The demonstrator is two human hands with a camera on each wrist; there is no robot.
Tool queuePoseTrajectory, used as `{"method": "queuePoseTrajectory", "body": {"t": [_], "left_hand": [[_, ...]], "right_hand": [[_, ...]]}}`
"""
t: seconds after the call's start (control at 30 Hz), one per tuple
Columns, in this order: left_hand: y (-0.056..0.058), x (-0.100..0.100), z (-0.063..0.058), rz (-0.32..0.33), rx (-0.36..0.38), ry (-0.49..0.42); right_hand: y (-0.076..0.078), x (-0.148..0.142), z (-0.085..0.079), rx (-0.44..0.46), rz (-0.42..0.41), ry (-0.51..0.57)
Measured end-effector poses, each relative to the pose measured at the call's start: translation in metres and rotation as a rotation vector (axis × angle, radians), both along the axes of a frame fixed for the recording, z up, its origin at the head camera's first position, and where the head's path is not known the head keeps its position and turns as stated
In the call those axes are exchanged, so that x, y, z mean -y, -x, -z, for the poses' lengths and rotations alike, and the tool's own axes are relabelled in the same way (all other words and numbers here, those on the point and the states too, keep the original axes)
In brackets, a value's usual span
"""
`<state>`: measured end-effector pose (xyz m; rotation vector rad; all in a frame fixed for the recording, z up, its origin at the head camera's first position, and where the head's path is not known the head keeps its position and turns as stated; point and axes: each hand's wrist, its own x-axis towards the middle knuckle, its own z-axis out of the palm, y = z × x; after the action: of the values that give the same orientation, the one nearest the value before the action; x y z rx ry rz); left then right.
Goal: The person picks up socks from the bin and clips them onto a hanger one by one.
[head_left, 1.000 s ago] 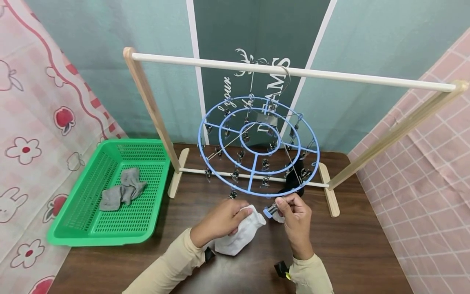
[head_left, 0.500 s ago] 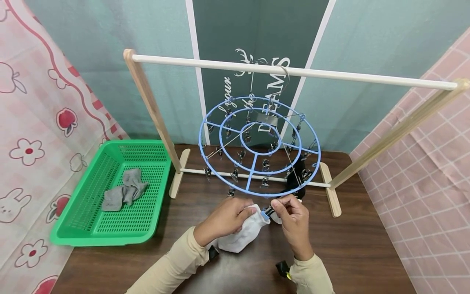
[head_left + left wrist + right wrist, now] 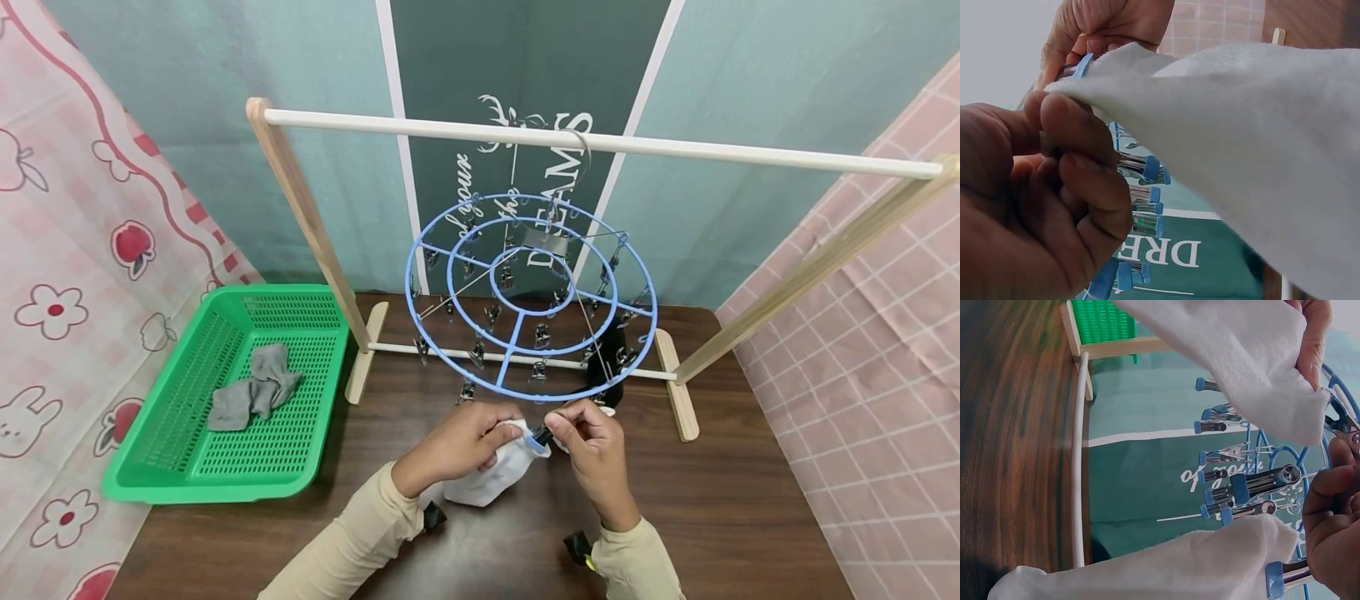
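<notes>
My left hand (image 3: 457, 450) pinches a white sock (image 3: 487, 483) by its cuff, below the front rim of a round blue clip hanger (image 3: 510, 348). Close beside it, my right hand (image 3: 596, 458) grips a metal clip with blue tips (image 3: 538, 437), held at the edge of that cuff. In the left wrist view, the sock's cloth (image 3: 1222, 137) spreads out from my fingertips. A second white sock (image 3: 1147, 569) hangs from another clip (image 3: 1285, 578) below my right hand in the right wrist view. A black sock (image 3: 606, 354) hangs at the hanger's right side.
A white rod (image 3: 450, 131) on wooden posts carries the hanger, which has several dangling clips. At the left, a green basket (image 3: 217, 490) holds grey socks or one crumpled grey sock (image 3: 255, 392). A pink tiled cloth (image 3: 847, 375) bounds the right side.
My right hand has moved a little left with the clip, whose blue tips now meet the sock cuff; they were apart one second ago. The left hand has kept its hold.
</notes>
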<state>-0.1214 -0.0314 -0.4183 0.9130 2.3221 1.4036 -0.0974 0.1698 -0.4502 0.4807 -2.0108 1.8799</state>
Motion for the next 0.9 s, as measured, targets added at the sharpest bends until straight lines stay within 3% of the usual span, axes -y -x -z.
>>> {"method": "queuePoseTrajectory", "body": {"t": [0.43, 0.67, 0.9], "left_hand": [[0.0004, -0.0033, -0.0017, -0.01, 0.045, 0.001], [-0.0008, -0.0067, -0.0017, -0.012, 0.092, -0.034], [-0.0017, -0.0078, -0.0031, -0.018, 0.092, -0.058]], "right_hand": [[-0.0005, 0.0008, 0.0008, -0.024, -0.018, 0.01], [-0.0014, 0.0016, -0.0006, -0.037, -0.009, 0.011], [-0.0018, 0.0026, 0.0001, -0.027, -0.017, 0.006]]}}
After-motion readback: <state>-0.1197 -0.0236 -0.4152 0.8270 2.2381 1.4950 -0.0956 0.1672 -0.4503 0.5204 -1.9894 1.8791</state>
